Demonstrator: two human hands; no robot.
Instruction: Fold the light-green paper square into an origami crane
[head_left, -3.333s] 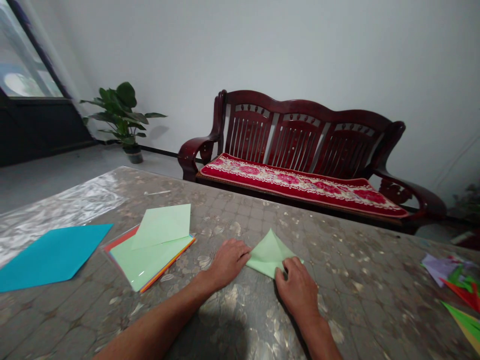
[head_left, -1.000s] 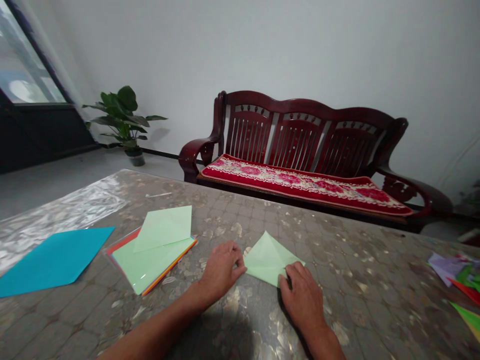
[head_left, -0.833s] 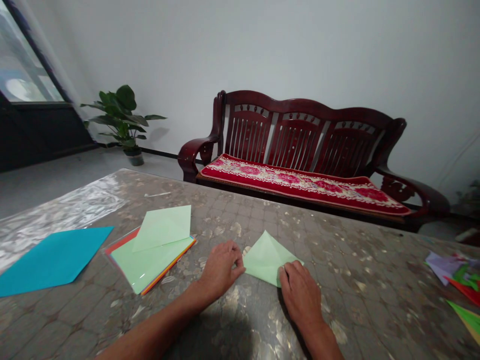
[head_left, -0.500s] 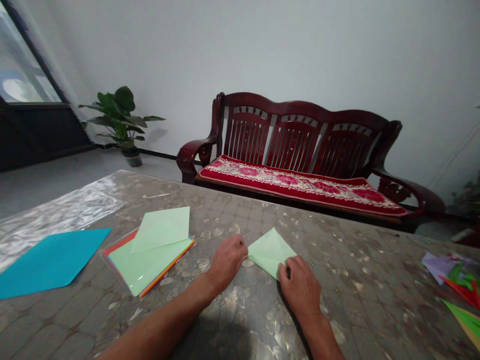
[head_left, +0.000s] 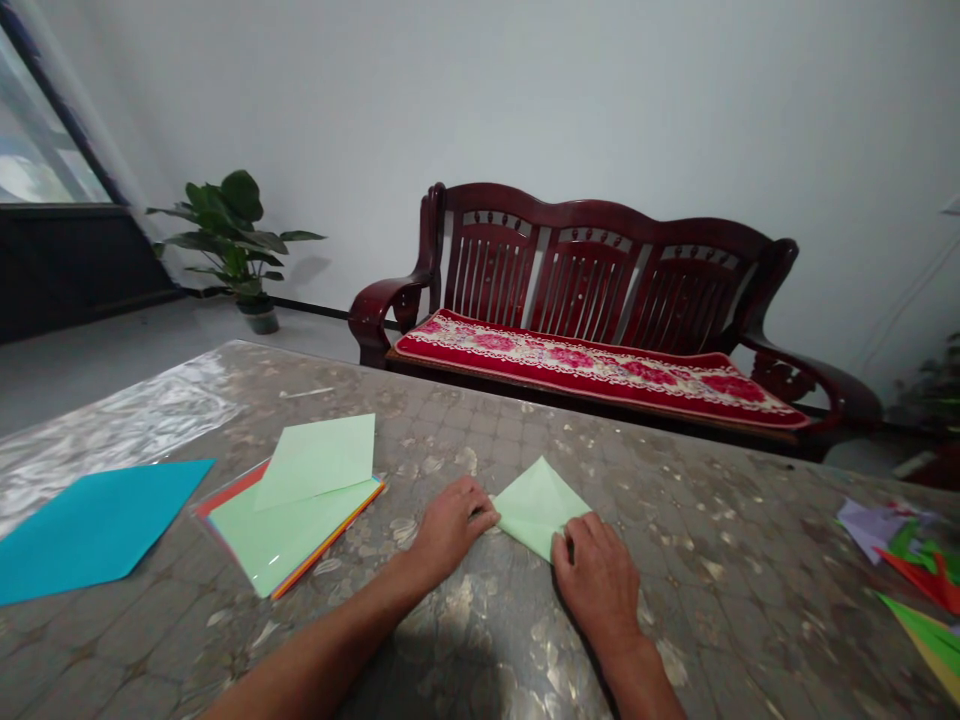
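Observation:
A folded sheet of pale green paper (head_left: 538, 500) lies on the patterned tablecloth, one corner pointing away from me. My left hand (head_left: 454, 522) pinches its left corner between thumb and fingers. At the lower right edge, my right hand (head_left: 598, 572) has its fingers curled and closed on the paper. The fingertips hide part of that edge. Left of my hands sits a stack of coloured paper (head_left: 300, 530) in a clear sleeve, with a loose pale green sheet (head_left: 319, 460) on top.
Blue paper (head_left: 97, 525) lies at the far left of the table (head_left: 442, 410). Purple, green and red folded papers (head_left: 904, 545) are at the right edge. A thin white stick (head_left: 307, 392) rests near the back. Beyond stand a wooden bench (head_left: 577, 290) and a potted plant (head_left: 236, 240).
My left fingers have shifted slightly at the left corner, with the thumb now lower and more extended. My right hand keeps its grip. The whole view has moved a little.

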